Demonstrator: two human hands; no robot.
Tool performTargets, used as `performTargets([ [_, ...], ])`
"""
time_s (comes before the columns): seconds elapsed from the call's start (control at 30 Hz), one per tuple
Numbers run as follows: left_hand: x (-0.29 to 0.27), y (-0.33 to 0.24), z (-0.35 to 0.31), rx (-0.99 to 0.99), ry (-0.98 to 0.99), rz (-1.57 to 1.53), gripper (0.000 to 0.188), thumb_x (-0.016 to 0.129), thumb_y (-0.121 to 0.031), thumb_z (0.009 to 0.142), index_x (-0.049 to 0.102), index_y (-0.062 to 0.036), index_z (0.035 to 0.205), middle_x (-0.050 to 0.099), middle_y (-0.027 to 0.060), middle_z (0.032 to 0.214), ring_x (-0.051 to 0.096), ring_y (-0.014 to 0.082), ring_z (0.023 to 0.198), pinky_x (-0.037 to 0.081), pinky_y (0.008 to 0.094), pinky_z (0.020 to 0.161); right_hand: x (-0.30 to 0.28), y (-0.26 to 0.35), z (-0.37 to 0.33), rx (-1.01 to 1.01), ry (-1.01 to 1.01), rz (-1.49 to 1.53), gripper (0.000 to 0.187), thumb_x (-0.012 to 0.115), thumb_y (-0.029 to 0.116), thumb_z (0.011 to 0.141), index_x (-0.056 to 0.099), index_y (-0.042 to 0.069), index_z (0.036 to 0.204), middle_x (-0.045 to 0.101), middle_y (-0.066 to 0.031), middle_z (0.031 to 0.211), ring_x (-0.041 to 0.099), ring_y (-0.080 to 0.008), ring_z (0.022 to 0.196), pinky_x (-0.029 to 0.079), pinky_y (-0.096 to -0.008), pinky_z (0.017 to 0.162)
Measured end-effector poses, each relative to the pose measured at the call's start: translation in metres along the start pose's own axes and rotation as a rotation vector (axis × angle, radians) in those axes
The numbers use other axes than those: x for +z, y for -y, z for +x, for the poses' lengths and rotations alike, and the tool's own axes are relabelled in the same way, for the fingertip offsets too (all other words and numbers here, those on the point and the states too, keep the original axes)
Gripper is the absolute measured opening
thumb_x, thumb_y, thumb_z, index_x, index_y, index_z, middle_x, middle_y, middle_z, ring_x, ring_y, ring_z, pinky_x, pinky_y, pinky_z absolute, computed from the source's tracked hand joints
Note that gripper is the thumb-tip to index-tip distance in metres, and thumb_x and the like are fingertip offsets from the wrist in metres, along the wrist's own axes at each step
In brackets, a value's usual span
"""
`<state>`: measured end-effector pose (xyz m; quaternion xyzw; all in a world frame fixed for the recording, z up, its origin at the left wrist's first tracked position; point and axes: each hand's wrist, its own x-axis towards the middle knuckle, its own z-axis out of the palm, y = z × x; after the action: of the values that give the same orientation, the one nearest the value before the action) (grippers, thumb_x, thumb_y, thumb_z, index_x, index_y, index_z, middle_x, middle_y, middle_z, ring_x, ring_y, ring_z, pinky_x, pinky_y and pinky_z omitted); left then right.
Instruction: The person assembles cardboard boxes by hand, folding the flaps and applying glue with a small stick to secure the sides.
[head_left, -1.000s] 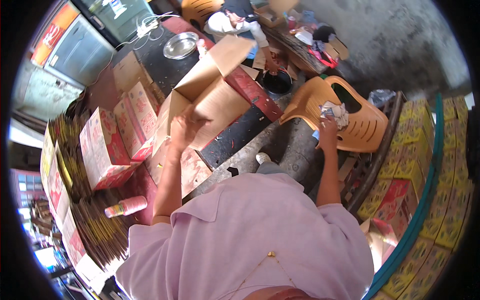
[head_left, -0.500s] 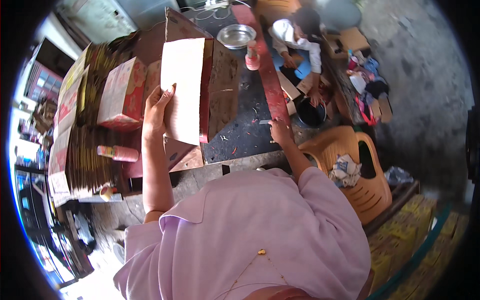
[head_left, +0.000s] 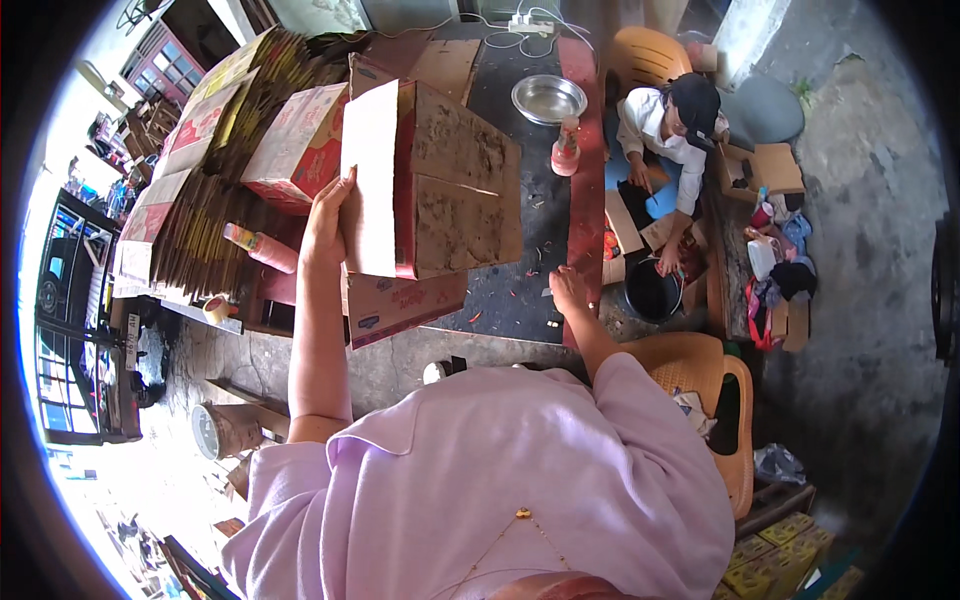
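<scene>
We hold the open brown corrugated cardboard box point(head_left: 430, 185) upright on the dark desk point(head_left: 520, 290), left hand point(head_left: 328, 215) fingers gripping its left flap. It looks light, stiff, best held by edges. Right hand point(head_left: 567, 290) rests beside the box; its grip we cannot tell. Behind the box: steel bowl point(head_left: 547, 97), pink bottle point(head_left: 566, 150).

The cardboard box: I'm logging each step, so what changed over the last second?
The right hand left the orange chair and came down onto the dark table. The left hand stayed on the cardboard box, which now stands upright.
</scene>
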<state>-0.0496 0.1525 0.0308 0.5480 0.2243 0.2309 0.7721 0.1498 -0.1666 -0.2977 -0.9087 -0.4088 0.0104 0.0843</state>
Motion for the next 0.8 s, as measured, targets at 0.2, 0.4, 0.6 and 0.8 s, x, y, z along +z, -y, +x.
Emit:
performTargets([
  [0.2, 0.009, 0.011, 0.008, -0.071, -0.032, -0.014, 0.025, 0.054, -0.031, 0.090, 0.060, -0.0075, 0.097, 0.063, 0.0023, 0.087, 0.060, 0.0110, 0.077, 0.047, 0.0268, 0.070, 0.011, -0.003, 0.000, -0.045, -0.032, 0.046, 0.011, 0.063, 0.007, 0.070, 0.058, 0.009, 0.080, 0.062, -0.0119, 0.085, 0.059, -0.0305, 0.086, 0.048, -0.0435, 0.070],
  [0.4, 0.011, 0.021, 0.018, -0.109, -0.025, -0.052, 0.029, 0.053, -0.033, 0.091, 0.061, -0.0074, 0.102, 0.065, 0.0047, 0.092, 0.062, 0.0137, 0.079, 0.048, 0.0276, 0.072, -0.002, -0.006, -0.003, -0.124, 0.076, 0.028, 0.013, 0.065, 0.011, 0.070, 0.059, 0.009, 0.081, 0.060, -0.0122, 0.094, 0.058, -0.0311, 0.091, 0.049, -0.0435, 0.072],
  [0.6, 0.014, 0.023, 0.031, -0.133, -0.030, 0.010, 0.029, 0.055, -0.032, 0.090, 0.062, -0.0066, 0.102, 0.065, 0.0039, 0.092, 0.061, 0.0126, 0.078, 0.047, 0.0261, 0.072, 0.008, -0.007, 0.006, -0.118, 0.123, -0.008, 0.014, 0.065, 0.009, 0.071, 0.058, 0.007, 0.083, 0.060, -0.0152, 0.096, 0.059, -0.0310, 0.094, 0.049, -0.0436, 0.075],
  [0.8, 0.017, 0.029, 0.028, -0.006, -0.016, 0.152, 0.035, 0.054, -0.030, 0.091, 0.059, 0.0004, 0.108, 0.063, 0.0057, 0.098, 0.058, 0.0116, 0.086, 0.044, 0.0260, 0.078, -0.055, 0.007, 0.004, -0.074, -0.220, 0.445, 0.022, 0.063, 0.000, 0.072, 0.054, 0.006, 0.091, 0.061, -0.0138, 0.086, 0.062, -0.0329, 0.083, 0.048, -0.0425, 0.071],
])
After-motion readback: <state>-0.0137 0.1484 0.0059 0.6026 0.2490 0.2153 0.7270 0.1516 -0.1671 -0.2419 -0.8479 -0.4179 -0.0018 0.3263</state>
